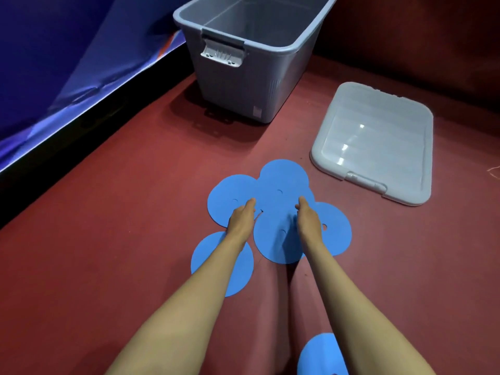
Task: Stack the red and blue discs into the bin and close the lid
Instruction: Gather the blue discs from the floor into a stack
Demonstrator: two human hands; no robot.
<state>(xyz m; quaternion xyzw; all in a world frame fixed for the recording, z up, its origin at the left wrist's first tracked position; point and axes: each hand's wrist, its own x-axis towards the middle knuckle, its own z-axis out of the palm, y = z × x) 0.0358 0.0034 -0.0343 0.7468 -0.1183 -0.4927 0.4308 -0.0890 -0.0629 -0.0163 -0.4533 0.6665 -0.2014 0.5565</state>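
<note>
Both hands reach forward over a cluster of overlapping blue discs (pixel 281 185) lying on the red floor (pixel 135 239). The left hand (pixel 242 219) rests on the left part of the cluster and the right hand (pixel 308 219) on the right part, a little apart from each other; the fingers point away and are mostly hidden behind the backs of the hands, so whether they grip a disc or merely press on it cannot be told. A separate disc (pixel 240 272) lies nearer, partly covered by the left forearm, and another (pixel 322 355) is cut off by the bottom edge beside the right forearm. The grey bin (pixel 238 85) stands open at the far side, its far end cut off. Its lid (pixel 376 142) lies flat to the right of the discs.
</note>
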